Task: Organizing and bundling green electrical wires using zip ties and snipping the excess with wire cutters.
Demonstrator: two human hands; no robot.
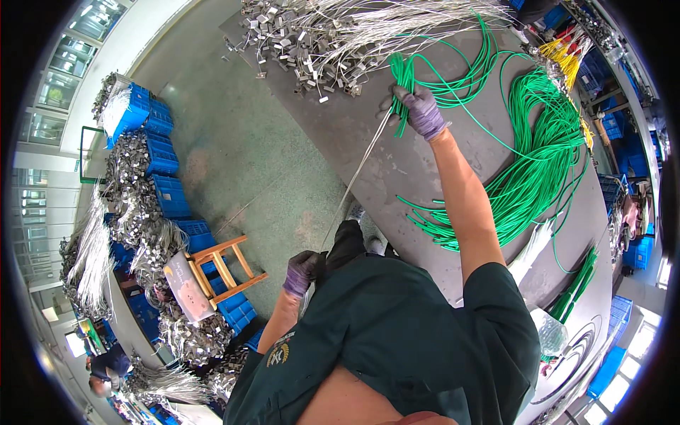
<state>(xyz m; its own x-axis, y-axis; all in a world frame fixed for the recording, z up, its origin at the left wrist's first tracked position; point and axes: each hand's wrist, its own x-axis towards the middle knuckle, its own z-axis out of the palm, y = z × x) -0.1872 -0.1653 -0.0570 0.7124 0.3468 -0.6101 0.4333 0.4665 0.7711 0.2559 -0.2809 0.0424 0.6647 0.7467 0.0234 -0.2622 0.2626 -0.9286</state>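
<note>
My right hand (420, 111), in a purple-grey glove, is closed round a gathered bunch of green cables (404, 69) above the table. From that grip a few thin silvery wires (366, 152) slant down past the table's edge to my left hand (302, 274). That hand, gloved too, is closed beside my leg, where the wires fade from sight; its fingers partly hide what they hold. A large fanned heap of green cables (535, 142) lies on the table to the right, and some strands loop across to the held bunch.
The grey table (333, 124) carries a pile of silvery wires with metal end pieces (304, 42) at the far side. A wooden stool (227, 269) stands on the floor to the left. Beyond it are blue crates (170, 195) and heaped metal parts (131, 170).
</note>
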